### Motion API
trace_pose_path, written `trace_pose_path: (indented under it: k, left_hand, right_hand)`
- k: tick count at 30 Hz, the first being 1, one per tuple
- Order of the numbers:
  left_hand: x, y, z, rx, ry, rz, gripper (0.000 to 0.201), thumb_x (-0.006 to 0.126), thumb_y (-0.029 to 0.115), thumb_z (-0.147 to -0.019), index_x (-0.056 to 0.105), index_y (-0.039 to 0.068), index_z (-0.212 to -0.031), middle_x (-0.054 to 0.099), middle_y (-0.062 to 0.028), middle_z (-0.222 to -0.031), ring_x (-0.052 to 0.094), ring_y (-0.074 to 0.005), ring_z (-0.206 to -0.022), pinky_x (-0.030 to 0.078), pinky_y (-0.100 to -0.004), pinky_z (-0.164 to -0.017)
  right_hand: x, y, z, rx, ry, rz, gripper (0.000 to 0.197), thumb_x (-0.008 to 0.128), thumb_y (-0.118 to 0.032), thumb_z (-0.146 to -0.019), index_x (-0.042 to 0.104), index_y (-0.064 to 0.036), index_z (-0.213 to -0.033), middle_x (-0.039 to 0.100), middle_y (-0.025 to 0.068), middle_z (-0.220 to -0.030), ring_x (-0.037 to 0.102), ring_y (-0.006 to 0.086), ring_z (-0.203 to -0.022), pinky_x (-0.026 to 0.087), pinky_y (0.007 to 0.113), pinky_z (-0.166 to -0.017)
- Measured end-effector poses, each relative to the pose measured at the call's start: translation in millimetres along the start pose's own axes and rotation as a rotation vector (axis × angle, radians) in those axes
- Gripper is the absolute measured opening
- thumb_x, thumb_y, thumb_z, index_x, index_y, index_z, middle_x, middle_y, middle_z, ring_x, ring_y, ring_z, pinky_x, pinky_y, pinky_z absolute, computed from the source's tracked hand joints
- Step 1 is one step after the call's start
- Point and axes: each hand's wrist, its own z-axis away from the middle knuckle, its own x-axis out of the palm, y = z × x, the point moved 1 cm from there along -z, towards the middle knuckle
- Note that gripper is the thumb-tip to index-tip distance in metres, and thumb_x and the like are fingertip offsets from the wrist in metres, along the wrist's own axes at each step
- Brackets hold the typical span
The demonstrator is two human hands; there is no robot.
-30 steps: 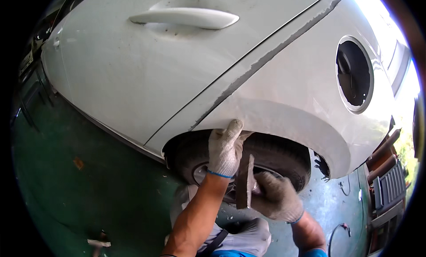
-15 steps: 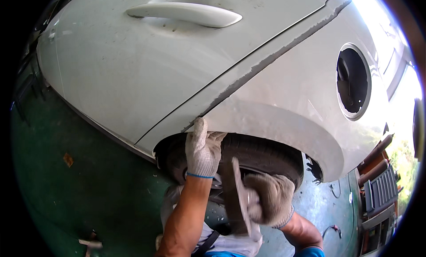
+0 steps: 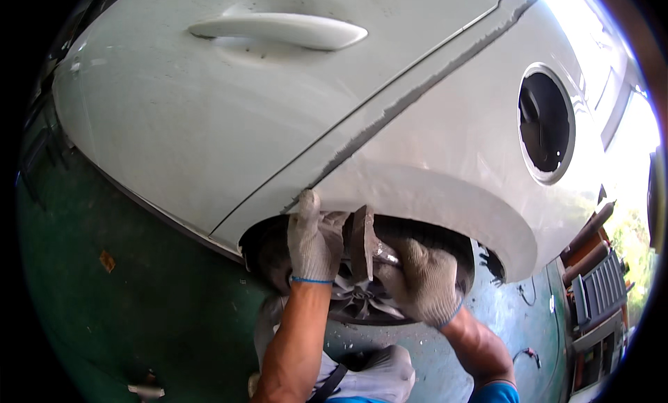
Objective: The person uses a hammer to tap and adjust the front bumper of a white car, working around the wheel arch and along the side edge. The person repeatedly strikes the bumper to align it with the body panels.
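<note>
My left hand [image 3: 314, 246], in a white knit glove, grips the front edge of the wheel arch [image 3: 445, 187] on a pale car panel. Its thumb points up against the outer face near the rough grey seam, and its fingers curl at the lip, partly hidden. Closed around the metal shank of a hammer-like tool [image 3: 362, 244] is my gloved right hand [image 3: 428, 281]. The tool's flat brown head stands nearly upright just right of my left fingers, in front of the tyre. Below them shows the spoked wheel [image 3: 358, 302].
A pale door with a handle [image 3: 285, 30] fills the upper left. The rear panel has a round dark opening [image 3: 546, 124]. Grey slatted parts [image 3: 600, 291] stand at the right. A cable [image 3: 529, 356] and a brown scrap [image 3: 107, 261] lie on the green floor.
My right hand has raised the tool from beside my lap toward the wheel-arch lip and my left fingers. My left hand keeps its grip. The view has shifted slightly.
</note>
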Motion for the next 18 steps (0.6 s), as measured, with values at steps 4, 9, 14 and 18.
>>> trace_pose_path:
  k: [4, 9, 14, 18]
  left_hand:
    - [2.7, 4.6, -5.4, 0.014, -0.01, 0.005, 0.058, 0.073, 0.036, -0.094, 0.055, -0.002, -0.133, 0.065, -0.0167, -0.127, 0.066, -0.0287, -0.115, 0.054, -0.0445, -0.101]
    - [-3.2, 11.9, -2.0, -0.087, -0.047, 0.041, 0.047, 0.067, 0.029, -0.099, 0.057, -0.005, -0.13, 0.067, -0.0179, -0.122, 0.068, -0.0292, -0.11, 0.054, -0.045, -0.102]
    - [-2.5, 15.3, -1.1, -0.025, 0.001, 0.042, 0.039, 0.066, 0.028, -0.1, 0.061, -0.005, -0.12, 0.07, -0.0162, -0.106, 0.072, -0.0262, -0.089, 0.061, -0.0393, -0.083]
    - [5.4, 17.5, 1.0, 0.02, 0.032, -0.005, 0.037, 0.071, 0.028, -0.096, 0.063, -0.004, -0.111, 0.07, -0.0146, -0.092, 0.067, -0.0212, -0.067, 0.056, -0.032, -0.056]
  right_hand:
    - [-12.1, -24.0, -1.6, -0.261, 0.089, -0.016, 0.033, 0.075, -0.035, -0.086, 0.063, -0.0062, -0.095, 0.065, 0.0144, -0.074, 0.065, 0.0367, -0.061, 0.049, 0.046, -0.052]
    - [0.8, -6.4, -1.2, 0.046, -0.028, -0.051, 0.03, 0.074, -0.027, -0.085, 0.061, -0.0006, -0.093, 0.062, 0.0215, -0.072, 0.065, 0.0448, -0.069, 0.051, 0.047, -0.059]
    - [9.3, -21.5, -6.4, -0.075, -0.057, -0.02, 0.029, 0.076, -0.029, -0.085, 0.064, -0.0051, -0.096, 0.066, 0.0162, -0.075, 0.067, 0.0377, -0.064, 0.052, 0.044, -0.056]
    - [5.9, -36.4, -12.7, -0.269, -0.003, -0.133, 0.029, 0.074, -0.031, -0.087, 0.064, -0.0056, -0.096, 0.065, 0.0161, -0.075, 0.068, 0.0386, -0.068, 0.053, 0.045, -0.057]
